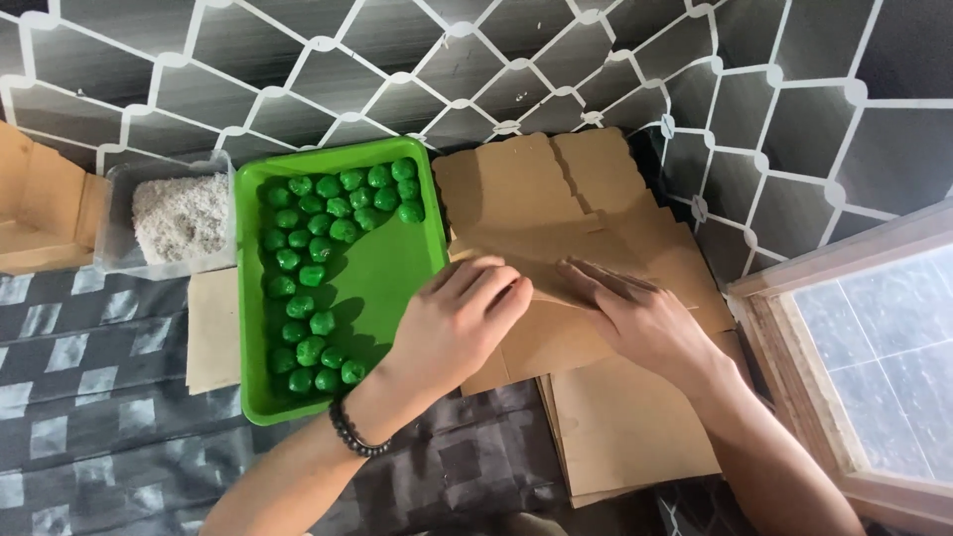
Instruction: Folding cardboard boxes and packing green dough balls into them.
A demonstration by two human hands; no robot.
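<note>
My left hand [459, 320] rests palm down on a flat brown cardboard sheet [526, 199], fingers curled over a fold line. Beside it my right hand [635, 318] presses flat on the same cardboard, fingers pointing left. The cardboard lies on a stack of similar brown sheets [625, 427]. Just left of my left hand is a green plastic tray [392, 263] holding several small green balls [313, 276] along its left and top sides. A dark bead bracelet [354, 434] circles my left wrist.
A clear tub of white flakes [181, 216] stands left of the tray. A brown paper piece [211, 333] lies under the tray's left edge. A wooden-framed glass panel [874, 347] is at right, a cardboard box [40, 199] at far left.
</note>
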